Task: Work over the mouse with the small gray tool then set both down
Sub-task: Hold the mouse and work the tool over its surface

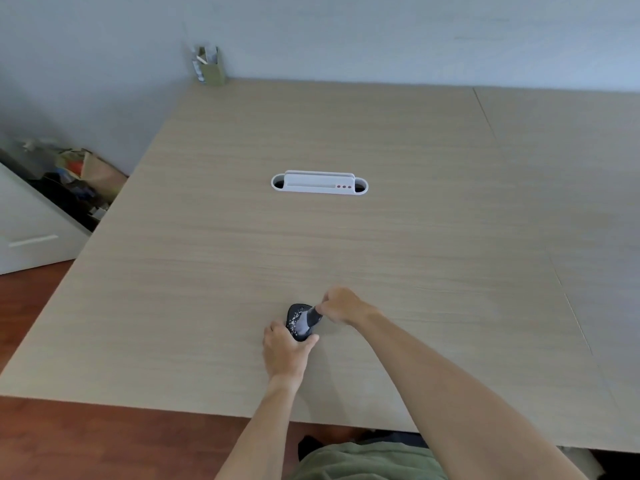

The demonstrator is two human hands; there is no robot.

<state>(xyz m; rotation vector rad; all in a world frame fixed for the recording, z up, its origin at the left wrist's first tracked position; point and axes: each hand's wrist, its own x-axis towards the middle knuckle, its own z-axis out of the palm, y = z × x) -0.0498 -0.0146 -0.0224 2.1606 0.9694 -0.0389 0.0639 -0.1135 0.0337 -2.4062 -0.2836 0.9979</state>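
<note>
A pale blue-gray wall (381, 32) backs a broad counter (346, 140) of light wood-grain laminate, matte and flat, with a thin seam running down its right side. Reddish wood-look floor (31, 306) shows to the left, where a white cabinet (31, 233) sits beside a heap of crumpled bags and clutter (76, 174). Set into the middle of the counter is an oblong white plastic cable grommet (319, 183) with rounded ends and three small red dots. At the far edge by the wall stands a small olive-green box (212, 69) holding papers. Near the front of the counter, the left hand (285, 351) is curled closed around the near end of a black, rounded mouse (294, 318), whose glossy top carries pale specks. The right hand (343, 306) is pinched tight on a small gray tool (306, 322), whose lighter end lies across the mouse's top. Both bare forearms reach in from below, above a green garment (363, 462).
</note>
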